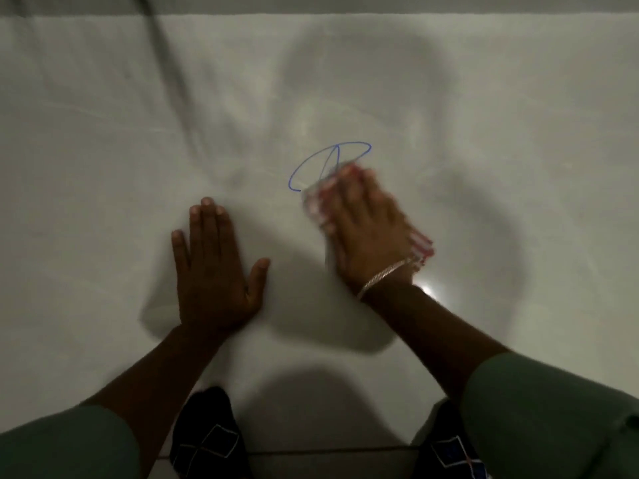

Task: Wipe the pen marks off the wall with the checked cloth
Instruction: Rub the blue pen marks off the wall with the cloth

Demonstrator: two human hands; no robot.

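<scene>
Blue pen marks (313, 164), looping ovals, show on the white glossy wall (345, 81) in the middle of the view. My right hand (370, 229) presses a red-and-white checked cloth (320, 198) flat against the wall, over the lower right part of the loops; hand and cloth are blurred. A silver bracelet sits on that wrist. To the left, my left hand (211, 267) lies flat on the wall with fingers together and thumb out, holding nothing.
A dark band (311, 3) runs along the wall's top edge. A dark diagonal line (162, 39) crosses the upper left. My dark patterned trouser legs (207, 437) and a tiled floor seam (328, 451) show at the bottom.
</scene>
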